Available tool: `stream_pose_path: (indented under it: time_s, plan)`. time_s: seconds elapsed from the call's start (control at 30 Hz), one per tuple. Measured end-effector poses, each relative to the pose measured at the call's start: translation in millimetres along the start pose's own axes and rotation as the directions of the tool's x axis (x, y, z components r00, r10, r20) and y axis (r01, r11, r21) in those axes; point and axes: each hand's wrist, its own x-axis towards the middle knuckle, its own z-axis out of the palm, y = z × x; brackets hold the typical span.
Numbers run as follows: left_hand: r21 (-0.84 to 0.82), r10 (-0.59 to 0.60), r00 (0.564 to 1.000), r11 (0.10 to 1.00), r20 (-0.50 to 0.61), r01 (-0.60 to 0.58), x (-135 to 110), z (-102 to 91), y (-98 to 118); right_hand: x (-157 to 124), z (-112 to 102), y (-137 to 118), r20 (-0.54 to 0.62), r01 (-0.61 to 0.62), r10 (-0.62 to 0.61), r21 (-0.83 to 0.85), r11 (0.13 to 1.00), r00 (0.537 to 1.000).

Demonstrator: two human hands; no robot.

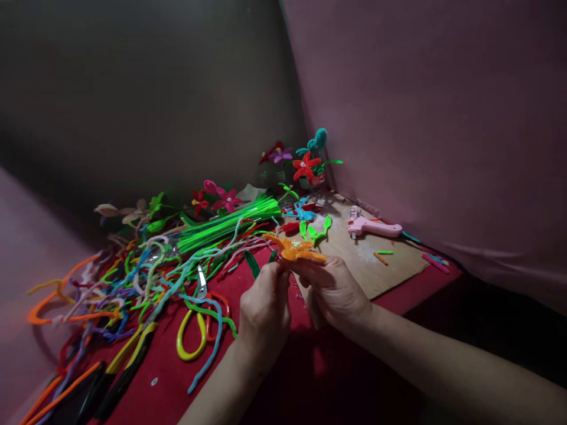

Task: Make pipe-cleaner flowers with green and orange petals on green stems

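Observation:
An orange pipe-cleaner flower with a pale yellow centre is held up between both hands. My left hand is closed in a fist beneath it, seemingly around its stem; dark green leaves stick out by the knuckles. My right hand pinches the flower's underside and right petal with thumb and fingers. The stem inside the fist is hidden. Left of my left hand lie scissors with one yellow and one red handle loop, blades pointing away.
Tangled coloured pipe cleaners cover the left. A green bundle lies behind. Pliers rest front left. On a board sits a pink glue gun, its cord running right. Finished flowers stand at the back, near the walls.

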Motion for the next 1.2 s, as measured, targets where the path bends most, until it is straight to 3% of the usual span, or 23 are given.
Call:
stream_pose_path:
  time_s: [0.17,0.3,0.43,0.53,0.6,0.67,0.73,0.83,0.93,1.0,1.07,1.2]
  plan:
    - [-0.225,-0.127,0.983,0.962,0.130,0.153,-4,-3.5,4,-1,0,-3,0.086,0.071,-0.068,-0.034,0.997,0.994]
    - [-0.495,-0.260,0.932,0.793,0.252,0.355,-4,-4.3,8,2,-4,-2,0.179,0.015,-0.021,0.035,0.999,0.984]
    - [-0.658,-0.290,0.821,0.493,0.492,0.569,1,-8.2,8,7,-12,-5,0.283,-0.024,0.009,0.047,0.999,0.959]
    - [-0.643,-0.170,0.697,0.282,0.697,0.712,6,-12.8,0,8,-15,-9,0.385,-0.002,0.003,-0.002,1.000,0.923]
    - [-0.619,-0.099,0.648,0.217,0.755,0.755,8,-14.8,-4,9,-14,-11,0.415,0.000,0.024,-0.059,0.998,0.910]
    - [-0.625,-0.099,0.661,0.250,0.744,0.740,11,-14.7,-5,11,-11,-11,0.383,-0.004,0.036,-0.083,0.997,0.923]
    - [-0.644,-0.166,0.743,0.402,0.648,0.651,13,-12.9,-2,15,-7,-9,0.301,0.014,0.014,-0.089,0.996,0.953]
    - [-0.549,-0.253,0.908,0.731,0.334,0.406,16,-9.5,2,25,1,-7,0.204,0.050,-0.021,-0.137,0.989,0.979]
    - [-0.298,-0.178,0.981,0.935,0.077,0.193,20,-11.1,3,37,11,-7,0.190,0.132,-0.093,-0.209,0.969,0.977]
    - [-0.155,-0.109,0.994,0.982,-0.001,0.108,25,-16.3,2,44,17,-8,0.232,0.205,-0.146,-0.258,0.944,0.962]
    - [-0.119,-0.102,0.994,0.988,-0.026,0.099,31,-23.3,1,51,21,-8,0.294,0.264,-0.180,-0.281,0.923,0.939]
    - [-0.383,-0.254,0.958,0.878,0.136,0.288,42,-32.6,-3,62,24,-6,0.376,0.254,-0.151,-0.240,0.937,0.914]
